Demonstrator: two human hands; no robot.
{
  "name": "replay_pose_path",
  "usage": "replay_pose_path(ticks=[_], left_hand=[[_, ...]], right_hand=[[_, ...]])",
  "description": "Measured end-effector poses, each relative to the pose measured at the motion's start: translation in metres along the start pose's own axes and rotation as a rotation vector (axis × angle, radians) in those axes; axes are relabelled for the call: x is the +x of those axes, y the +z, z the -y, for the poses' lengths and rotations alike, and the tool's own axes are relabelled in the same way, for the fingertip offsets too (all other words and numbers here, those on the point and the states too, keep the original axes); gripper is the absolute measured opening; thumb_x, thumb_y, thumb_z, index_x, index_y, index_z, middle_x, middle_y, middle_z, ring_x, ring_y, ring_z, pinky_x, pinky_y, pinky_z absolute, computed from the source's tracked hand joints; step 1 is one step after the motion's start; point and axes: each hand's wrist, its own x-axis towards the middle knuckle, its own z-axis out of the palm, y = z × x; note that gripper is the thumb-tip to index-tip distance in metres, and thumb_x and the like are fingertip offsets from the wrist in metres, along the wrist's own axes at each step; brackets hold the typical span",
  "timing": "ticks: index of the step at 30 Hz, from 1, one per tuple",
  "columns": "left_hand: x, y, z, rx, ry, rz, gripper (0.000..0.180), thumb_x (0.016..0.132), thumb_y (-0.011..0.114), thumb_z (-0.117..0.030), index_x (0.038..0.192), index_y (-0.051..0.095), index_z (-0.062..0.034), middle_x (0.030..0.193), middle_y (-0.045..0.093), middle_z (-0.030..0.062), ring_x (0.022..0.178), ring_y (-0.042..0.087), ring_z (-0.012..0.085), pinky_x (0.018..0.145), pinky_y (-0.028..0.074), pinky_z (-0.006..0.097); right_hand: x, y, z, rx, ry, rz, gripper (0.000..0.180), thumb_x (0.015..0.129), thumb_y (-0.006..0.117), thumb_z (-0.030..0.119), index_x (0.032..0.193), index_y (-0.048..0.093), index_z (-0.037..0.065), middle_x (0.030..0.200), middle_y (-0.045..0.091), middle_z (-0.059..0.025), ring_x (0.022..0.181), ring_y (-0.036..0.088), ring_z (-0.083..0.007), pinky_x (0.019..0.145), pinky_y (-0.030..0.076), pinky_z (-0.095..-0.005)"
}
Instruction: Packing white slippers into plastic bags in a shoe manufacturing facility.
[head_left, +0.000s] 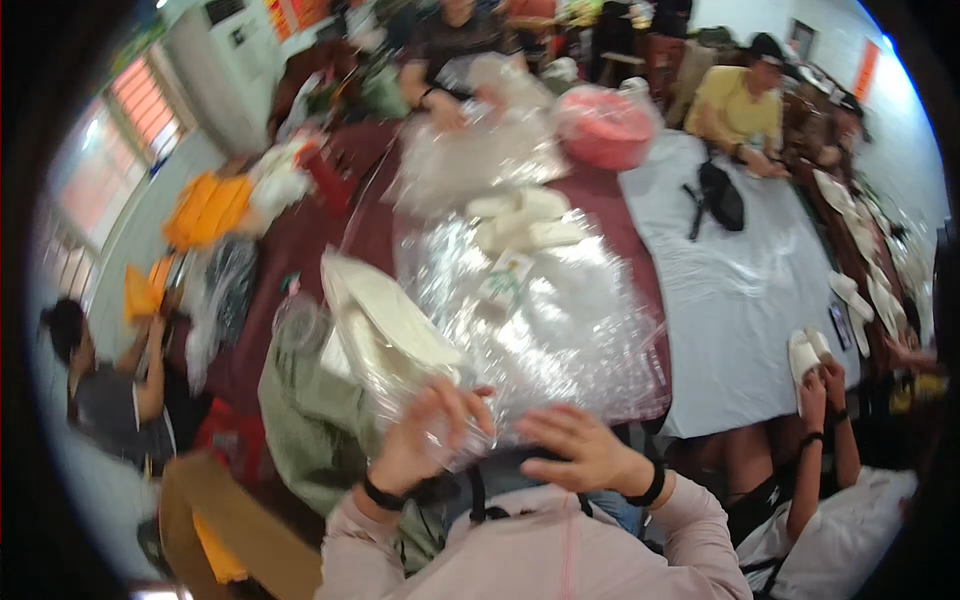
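A pair of cream slippers [392, 318] lies in a transparent plastic bag, tilted at the left of the pile in front of me. The lower end of this bag is at my left hand [432, 428], whose fingers are curled round the plastic, slightly blurred. My right hand [585, 448] is held just right of it, palm down with fingers stretched out and nothing gripped. Beyond both hands, flat transparent plastic bags [590, 340] are spread in a shiny stack. More cream slippers [525, 218] and a small white packet with green print [506, 280] rest on them.
Across the dark red table [290, 235], a person handles plastic bags [480, 150] beside a pink bundle [606, 128]. At right, a person holds slippers [806, 355] near a pale-covered table [690, 340] bearing a black bag [718, 195]. Green cloth [310, 410] hangs at my left.
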Motion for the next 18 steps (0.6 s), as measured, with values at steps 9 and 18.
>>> replay_pose_path(ticks=[9,18], left_hand=[[-0.121,-0.086,-0.111,0.328,-0.26,-0.92,0.027,0.095,0.044,-0.027,0.077,0.051,-0.0084,0.061,0.044,0.001,0.067,0.051,0.0159,0.074,0.041,0.031],[-0.227,-0.122,-0.101,0.298,-0.847,-0.835,0.03,0.088,0.054,-0.027,0.073,0.058,-0.0009,0.06,0.059,0.0138,0.064,0.064,0.0304,0.07,0.05,0.037]], right_hand=[[-0.04,0.016,-0.032,-0.025,0.392,-0.23,0.053,0.074,0.061,-0.006,0.125,0.047,0.002,0.127,0.048,-0.0247,0.11,0.053,-0.0382,0.092,0.043,-0.0439],[-0.03,0.026,-0.037,-0.011,0.352,-0.162,0.049,0.076,0.058,-0.009,0.123,0.048,0.002,0.129,0.046,-0.0243,0.109,0.054,-0.0371,0.09,0.047,-0.0406]])
